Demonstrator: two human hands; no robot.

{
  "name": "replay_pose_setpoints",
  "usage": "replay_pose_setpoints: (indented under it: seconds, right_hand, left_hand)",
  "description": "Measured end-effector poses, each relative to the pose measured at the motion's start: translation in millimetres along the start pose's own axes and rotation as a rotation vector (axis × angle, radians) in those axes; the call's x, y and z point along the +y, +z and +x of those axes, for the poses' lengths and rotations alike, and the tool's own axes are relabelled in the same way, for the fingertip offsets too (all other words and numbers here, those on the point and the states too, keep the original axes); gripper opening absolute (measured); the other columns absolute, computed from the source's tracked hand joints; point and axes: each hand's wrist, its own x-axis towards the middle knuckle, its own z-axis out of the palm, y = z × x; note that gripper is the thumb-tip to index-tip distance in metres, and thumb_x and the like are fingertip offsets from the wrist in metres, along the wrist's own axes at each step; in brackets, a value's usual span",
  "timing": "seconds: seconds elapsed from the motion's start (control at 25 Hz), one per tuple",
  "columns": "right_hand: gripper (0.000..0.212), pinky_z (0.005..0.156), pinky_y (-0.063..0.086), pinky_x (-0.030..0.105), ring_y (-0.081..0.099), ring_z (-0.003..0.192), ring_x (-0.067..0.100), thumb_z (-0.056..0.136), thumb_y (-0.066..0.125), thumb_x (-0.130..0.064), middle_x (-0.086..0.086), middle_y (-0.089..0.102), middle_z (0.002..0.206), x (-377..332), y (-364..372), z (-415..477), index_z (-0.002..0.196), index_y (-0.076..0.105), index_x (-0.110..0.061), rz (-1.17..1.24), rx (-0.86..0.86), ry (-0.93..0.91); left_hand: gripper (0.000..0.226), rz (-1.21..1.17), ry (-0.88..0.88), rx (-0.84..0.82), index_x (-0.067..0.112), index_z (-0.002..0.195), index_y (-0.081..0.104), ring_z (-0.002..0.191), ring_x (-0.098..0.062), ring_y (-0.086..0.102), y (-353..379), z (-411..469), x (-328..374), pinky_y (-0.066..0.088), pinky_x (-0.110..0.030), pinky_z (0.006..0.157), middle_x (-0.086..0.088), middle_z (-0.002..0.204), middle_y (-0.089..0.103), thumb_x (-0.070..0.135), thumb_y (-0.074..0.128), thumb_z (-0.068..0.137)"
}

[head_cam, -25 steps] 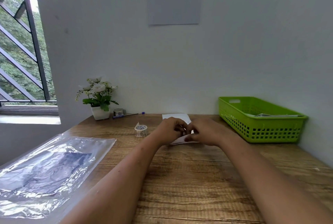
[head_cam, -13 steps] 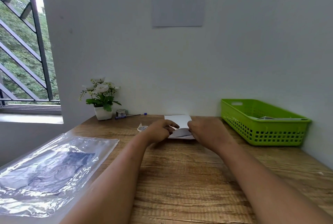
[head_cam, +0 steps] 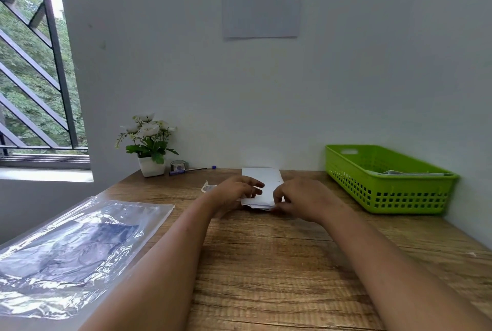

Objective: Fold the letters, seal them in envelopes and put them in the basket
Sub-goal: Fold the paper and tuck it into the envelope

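the left hand [head_cam: 234, 192] and right hand [head_cam: 306, 197] pinch opposite edges of a folded white letter [head_cam: 259, 199] on the wooden table [head_cam: 266, 264]. a green basket [head_cam: 386, 197] sits right, a clear plastic bag [head_cam: 74, 250] left.

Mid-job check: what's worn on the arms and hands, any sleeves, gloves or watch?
Nothing shows. The left hand and right hand are gloveless; both forearms are bare to the frame edge: no sleeves, watch or bracelet. Rings: fingers partly hidden, cannot tell.
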Motion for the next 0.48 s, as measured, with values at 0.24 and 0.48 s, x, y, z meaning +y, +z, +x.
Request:
replay_pose_setpoints:
  seconds: [0.24, 0.48]
  right_hand:
    - [0.011, 0.063, 0.038, 0.025, 0.051, 0.073, 0.006, 0.084, 0.062, -0.04, -0.018, 0.051, 0.071, 0, 1, 2, 0.091, 0.067, -0.034, 0.18, 0.027, 0.016]
    - [0.012, 0.053, 0.03, 0.027, 0.049, 0.066, 0.015, 0.083, 0.054, -0.028, -0.011, 0.05, 0.067, -10, 1, 4, 0.074, 0.048, -0.03, 0.159, 0.163, -0.012]
  left_hand:
    - [0.036, -0.15, -0.055, 0.017, 0.009, 0.127, 0.053, 0.106, -0.017, 0.056, 3, -2, -1, 0.049, -0.026, 0.081, -0.016, 0.128, 0.058, 0.002, 0.045, 0.093]
    - [0.034, -0.194, -0.031, 0.058, 0.021, 0.126, 0.054, 0.1, -0.014, 0.059, 1, -1, 3, 0.047, -0.026, 0.076, -0.003, 0.111, 0.068, 0.015, 0.051, 0.092]
